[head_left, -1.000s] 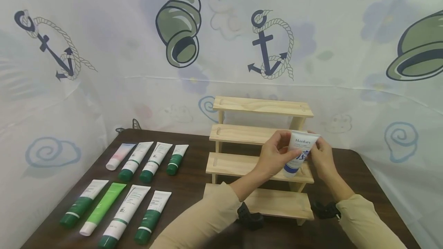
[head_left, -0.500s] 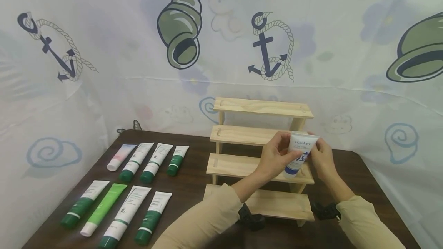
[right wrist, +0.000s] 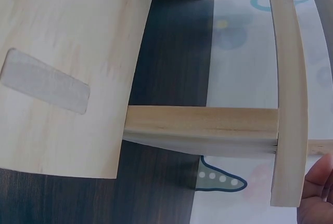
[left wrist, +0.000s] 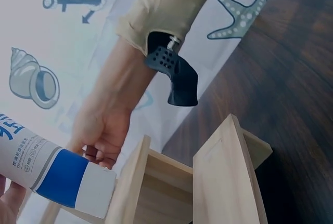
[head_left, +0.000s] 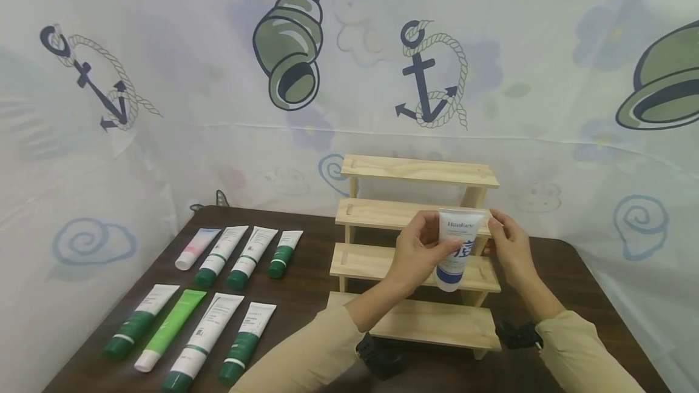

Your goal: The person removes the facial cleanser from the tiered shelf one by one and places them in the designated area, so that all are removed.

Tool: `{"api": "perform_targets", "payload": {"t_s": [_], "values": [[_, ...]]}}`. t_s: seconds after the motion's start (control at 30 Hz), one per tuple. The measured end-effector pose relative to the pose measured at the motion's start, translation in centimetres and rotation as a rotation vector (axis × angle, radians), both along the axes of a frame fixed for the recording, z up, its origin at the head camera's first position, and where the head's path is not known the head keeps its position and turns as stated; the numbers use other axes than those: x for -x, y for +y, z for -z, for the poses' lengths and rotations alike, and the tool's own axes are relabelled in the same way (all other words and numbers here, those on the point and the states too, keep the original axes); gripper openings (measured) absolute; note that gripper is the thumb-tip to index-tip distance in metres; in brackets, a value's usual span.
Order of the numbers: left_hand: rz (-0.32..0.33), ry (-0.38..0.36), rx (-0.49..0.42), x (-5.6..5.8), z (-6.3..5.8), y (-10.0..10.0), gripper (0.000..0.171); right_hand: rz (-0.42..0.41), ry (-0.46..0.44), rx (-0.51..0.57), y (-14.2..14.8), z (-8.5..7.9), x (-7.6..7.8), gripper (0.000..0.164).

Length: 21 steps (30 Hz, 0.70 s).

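Note:
A white squeeze tube (head_left: 455, 229) with blue lettering and a blue band stands cap down over the wooden shelf's steps. My left hand (head_left: 417, 253) grips it, thumb across the front and fingers behind. The left wrist view shows the tube's blue band (left wrist: 62, 177) and white cap up close. My right hand (head_left: 510, 250) is just right of the tube's flat top end, fingertips close by its corner and loosely bent. In the left wrist view the right hand (left wrist: 106, 135) appears beyond the tube. Only part of the right hand (right wrist: 317, 195) enters the right wrist view.
The stepped wooden shelf (head_left: 420, 168) stands on the dark table (head_left: 306, 320). To the left lie two rows of tubes, among them a bright green tube (head_left: 172, 326), a pink tube (head_left: 198, 247) and several white-and-green ones. A patterned cloth (head_left: 355, 90) hangs behind.
My left hand has moved the tube left and turned it more upright. The right hand, earlier against the tube's right edge, now sits beside its corner.

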<state>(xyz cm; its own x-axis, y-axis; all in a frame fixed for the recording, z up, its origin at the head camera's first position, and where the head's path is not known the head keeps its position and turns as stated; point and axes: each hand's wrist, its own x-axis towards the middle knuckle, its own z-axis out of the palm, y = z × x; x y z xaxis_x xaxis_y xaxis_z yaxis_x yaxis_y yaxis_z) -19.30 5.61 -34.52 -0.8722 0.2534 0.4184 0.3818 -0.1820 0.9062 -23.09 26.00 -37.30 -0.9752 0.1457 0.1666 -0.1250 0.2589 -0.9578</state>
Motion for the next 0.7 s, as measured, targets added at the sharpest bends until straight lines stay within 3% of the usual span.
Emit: {"api": "perform_targets", "payload": {"t_s": [0.3,0.7], "values": [[-0.005,0.0,0.047,-1.7,-0.6,-2.4,0.035,-0.006,-0.005,-0.013,0.1,0.1,0.0,0.055],[-0.041,-0.127,0.075,-3.2,-0.9,-6.1,0.038,-0.017,0.001,-0.014,0.4,0.3,0.2,0.055]]}}
